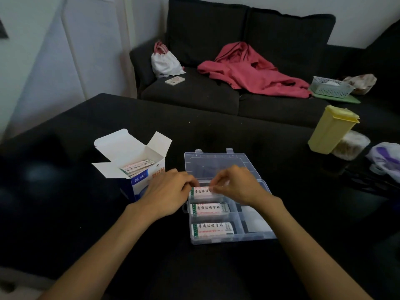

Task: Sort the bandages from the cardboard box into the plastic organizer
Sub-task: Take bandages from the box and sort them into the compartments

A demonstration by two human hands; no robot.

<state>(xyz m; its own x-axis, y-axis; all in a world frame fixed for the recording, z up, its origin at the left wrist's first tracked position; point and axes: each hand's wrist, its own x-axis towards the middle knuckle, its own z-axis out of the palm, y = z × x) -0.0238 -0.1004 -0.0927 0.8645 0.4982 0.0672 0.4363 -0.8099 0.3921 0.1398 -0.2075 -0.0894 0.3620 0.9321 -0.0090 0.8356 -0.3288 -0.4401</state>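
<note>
Lying with its long axis running left to right, the bandage [202, 190] sat at the far-left compartment of the plastic organizer [255, 236], its green-edged end toward the left hand [167, 192] and its other end under the right hand [236, 185]. Both hands pinched it, the left fingers [190, 180] curled on one end and the right fingers [216, 180] curled on the other. Two more bandage stacks [208, 208] filled the middle and near compartments on the left, laid the same way, each printed with a row of black Chinese characters, a red line below and a green strip at the left end; the small print was too fine to read. Compartments on the right held pale contents I could not make out. The clear lid [218, 164] stood open behind the tray. Just left of the organizer, the cardboard box [138, 180] stood upright on the dark counter [65, 202] with its flaps open and more bandages showing inside; its blue-and-white front carried orange lettering, partly hidden by the left hand. A yellow container [331, 128] stood at the far right.
</note>
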